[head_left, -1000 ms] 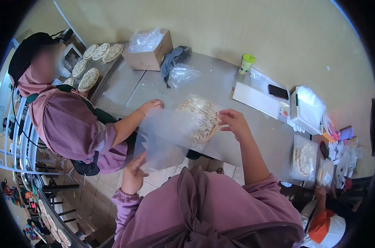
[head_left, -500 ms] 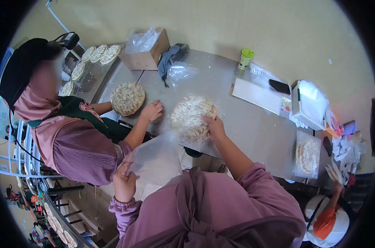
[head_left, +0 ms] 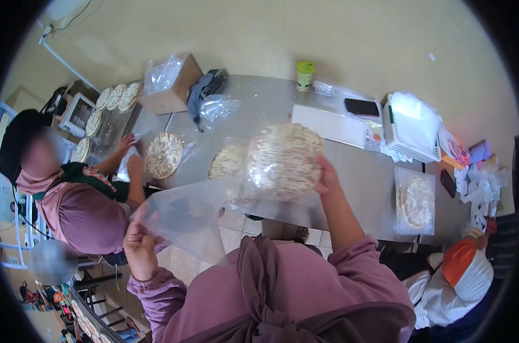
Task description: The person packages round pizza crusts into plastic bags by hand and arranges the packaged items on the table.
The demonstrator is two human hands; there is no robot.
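My right hand (head_left: 328,178) grips the right edge of a cheese-topped pizza (head_left: 285,160), raised above the table and slightly blurred. Clear plastic glints over its lower left part. From there a clear plastic bag (head_left: 188,217) stretches to my left hand (head_left: 139,237), whose fingers are closed on the bag's edge. How far the pizza sits inside the bag I cannot tell. Another pizza (head_left: 226,163) lies on the table, partly hidden behind the raised one.
At left, a co-worker (head_left: 82,211) handles plastic beside a pizza (head_left: 164,155). Along the grey table (head_left: 259,103) stand a cardboard box (head_left: 176,86), green cup (head_left: 304,77), white board (head_left: 325,126), phone (head_left: 362,107), white basket (head_left: 411,134) and bagged pizza (head_left: 415,201). Another person (head_left: 459,280) is at right.
My right hand has lifted the pizza and shifted right, and a second pizza shows behind it. My left hand keeps the bag stretched. The co-worker's hands have moved from their pizza to plastic.
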